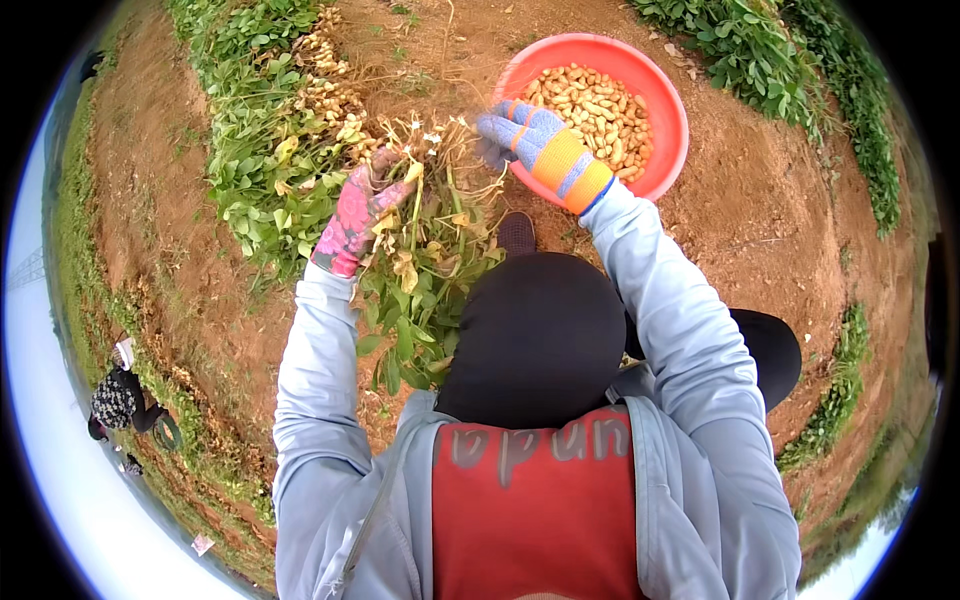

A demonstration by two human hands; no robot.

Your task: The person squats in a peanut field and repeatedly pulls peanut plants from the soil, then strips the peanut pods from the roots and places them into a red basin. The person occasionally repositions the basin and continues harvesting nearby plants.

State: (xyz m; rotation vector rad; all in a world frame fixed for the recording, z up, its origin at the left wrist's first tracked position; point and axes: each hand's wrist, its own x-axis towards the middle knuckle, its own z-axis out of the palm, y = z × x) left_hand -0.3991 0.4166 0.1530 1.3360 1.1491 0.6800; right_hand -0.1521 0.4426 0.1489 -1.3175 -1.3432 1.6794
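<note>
My left hand (pixel 357 216), in a pink floral glove, grips a bundle of uprooted peanut plants (pixel 409 330) near the roots. The leafy ends hang beside my knee, and thin pale roots (pixel 454 139) point away from me. To the right of these roots is my right hand (pixel 549 151), in a blue and orange knitted glove. Its fingers are bent and blurred by motion, so whether anything is between them is unclear. Below this hand, its near-left rim partly covered, a red plastic basin (pixel 673 112) contains many loose peanuts in their shells (pixel 589 101).
A row of pulled peanut plants (pixel 251 142) with exposed pods (pixel 326 82) lies at the left. Green plants (pixel 750 60) grow at the upper right. My shoe (pixel 517 234) rests on bare reddish soil (pixel 735 225). Another person (pixel 116 397) bends over far left.
</note>
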